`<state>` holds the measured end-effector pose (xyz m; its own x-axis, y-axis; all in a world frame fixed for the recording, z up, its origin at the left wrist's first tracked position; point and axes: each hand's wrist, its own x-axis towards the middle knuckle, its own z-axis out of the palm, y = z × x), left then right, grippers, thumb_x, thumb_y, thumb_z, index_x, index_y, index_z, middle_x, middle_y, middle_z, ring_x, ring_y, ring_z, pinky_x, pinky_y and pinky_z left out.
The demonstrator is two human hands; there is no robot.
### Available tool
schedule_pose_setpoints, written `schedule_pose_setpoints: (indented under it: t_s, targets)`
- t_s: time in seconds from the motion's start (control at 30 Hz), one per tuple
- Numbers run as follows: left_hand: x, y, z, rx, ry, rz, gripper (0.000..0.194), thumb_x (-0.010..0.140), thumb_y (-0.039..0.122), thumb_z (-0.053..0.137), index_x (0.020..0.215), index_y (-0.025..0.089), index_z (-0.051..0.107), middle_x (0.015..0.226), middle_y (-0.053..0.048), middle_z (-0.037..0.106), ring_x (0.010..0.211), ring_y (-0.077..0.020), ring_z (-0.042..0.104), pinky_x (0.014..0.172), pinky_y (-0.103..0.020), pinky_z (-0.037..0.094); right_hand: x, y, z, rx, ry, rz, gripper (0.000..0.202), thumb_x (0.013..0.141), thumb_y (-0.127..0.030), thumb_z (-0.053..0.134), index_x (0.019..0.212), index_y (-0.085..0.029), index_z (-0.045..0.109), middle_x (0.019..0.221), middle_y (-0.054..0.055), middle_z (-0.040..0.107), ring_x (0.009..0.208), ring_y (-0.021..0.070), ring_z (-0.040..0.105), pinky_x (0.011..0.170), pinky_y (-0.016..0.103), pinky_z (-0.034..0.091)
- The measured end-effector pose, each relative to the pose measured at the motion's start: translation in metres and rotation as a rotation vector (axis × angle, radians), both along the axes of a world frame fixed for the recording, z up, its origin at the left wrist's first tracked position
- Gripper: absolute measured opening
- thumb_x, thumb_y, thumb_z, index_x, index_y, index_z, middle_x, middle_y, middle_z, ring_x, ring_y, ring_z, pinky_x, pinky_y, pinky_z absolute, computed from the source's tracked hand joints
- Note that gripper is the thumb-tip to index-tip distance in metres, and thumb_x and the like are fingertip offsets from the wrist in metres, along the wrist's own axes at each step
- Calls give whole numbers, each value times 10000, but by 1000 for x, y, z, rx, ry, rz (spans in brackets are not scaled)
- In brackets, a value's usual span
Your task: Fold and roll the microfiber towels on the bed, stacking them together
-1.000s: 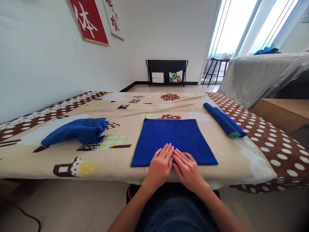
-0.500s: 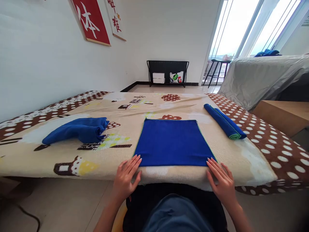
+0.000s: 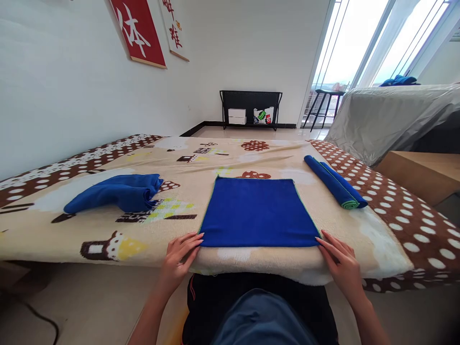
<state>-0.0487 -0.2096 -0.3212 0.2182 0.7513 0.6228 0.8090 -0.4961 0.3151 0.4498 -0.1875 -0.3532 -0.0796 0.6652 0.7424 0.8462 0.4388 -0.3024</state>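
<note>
A blue cloth (image 3: 259, 211) with a thin green edge lies spread flat on the patterned blanket in front of me, close to the bed's near edge. At its near left corner is my left hand (image 3: 179, 254), fingertips and thumb closed on the corner. My right hand (image 3: 340, 261) grips the near right corner in the same way, with the fingers bent over the edge. To the right lies a rolled blue cloth (image 3: 334, 182) with green edging at its end. A loosely folded blue cloth (image 3: 115, 191) rests on the left.
The cream blanket (image 3: 237, 256) with brown dotted borders covers the bed. A cardboard box (image 3: 420, 172) and a sheet-covered piece of furniture (image 3: 391, 110) stand at the right. A black rack (image 3: 250, 100) is against the far wall, with a stool (image 3: 325, 103) by the window.
Both hands have slid outward from lying flat on the cloth's near corners to its corner tips, and their fingers have drawn in. The cloth has stayed in place.
</note>
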Motion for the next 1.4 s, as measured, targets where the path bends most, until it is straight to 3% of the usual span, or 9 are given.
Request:
schedule_pose_setpoints:
  t_s: [0.13, 0.4, 0.6, 0.73, 0.9, 1.07, 1.23, 1.4]
  targets:
    - [0, 3, 0, -13, -65, 4, 204, 969, 211, 504, 1097, 292, 641, 1222, -8, 696, 1200, -215, 585, 1035, -441, 413, 4, 2, -1, 20, 25, 13, 207, 933, -329, 584, 1077, -286, 727, 1206, 34, 699, 1061, 234, 661, 938, 437, 472]
    - [-2, -2, 10, -16, -4, 28, 168, 970, 258, 484, 1041, 278, 635, 1138, -22, 714, 1153, -227, 616, 1008, -419, 443, 18, -3, 4, 54, -2, 60, 182, 913, -279, 613, 1039, -322, 736, 1175, 4, 709, 1040, 231, 662, 923, 435, 483]
    - [-10, -13, 16, -25, 56, -6, 165, 961, 232, 486, 1051, 299, 607, 1112, -14, 704, 1180, -230, 595, 991, -400, 431, 24, -11, 6, -25, -7, 87, 156, 927, -306, 581, 1013, -308, 711, 1221, 5, 682, 1079, 234, 640, 935, 432, 475]
    - [-9, -15, 20, -84, 89, 42, 123, 960, 274, 482, 989, 287, 600, 1145, -37, 679, 1210, -248, 562, 968, -402, 427, 25, -13, 3, -105, 16, 104, 146, 946, -323, 533, 995, -276, 662, 1240, 28, 661, 1112, 235, 614, 955, 433, 453]
    - [-1, -12, 20, -178, 42, 131, 185, 979, 341, 419, 930, 266, 580, 1224, -62, 630, 1220, -262, 528, 945, -415, 428, 15, -6, 5, -213, 29, 24, 229, 976, -385, 438, 931, -237, 607, 1326, 73, 599, 1154, 264, 553, 962, 465, 386]
    - [5, -7, 19, -211, -40, 175, 206, 991, 366, 400, 931, 256, 564, 1261, -63, 599, 1243, -261, 489, 967, -421, 391, 4, 0, 8, -188, 34, -88, 305, 971, -429, 396, 885, -222, 602, 1347, 99, 575, 1184, 293, 502, 953, 491, 349]
    - [7, -6, 17, -219, -148, 178, 203, 986, 389, 438, 938, 252, 579, 1157, -51, 643, 1151, -246, 533, 958, -399, 383, 1, 1, 11, -177, 89, -124, 337, 953, -491, 440, 852, -221, 612, 1313, 96, 598, 1167, 300, 511, 939, 479, 357]
    - [2, -8, 13, -247, -287, 138, 200, 952, 419, 524, 942, 244, 619, 955, -22, 655, 916, -195, 600, 879, -335, 419, 7, -1, 13, -203, 244, -51, 326, 912, -532, 528, 873, -229, 644, 1272, 81, 623, 1179, 277, 526, 1002, 456, 371]
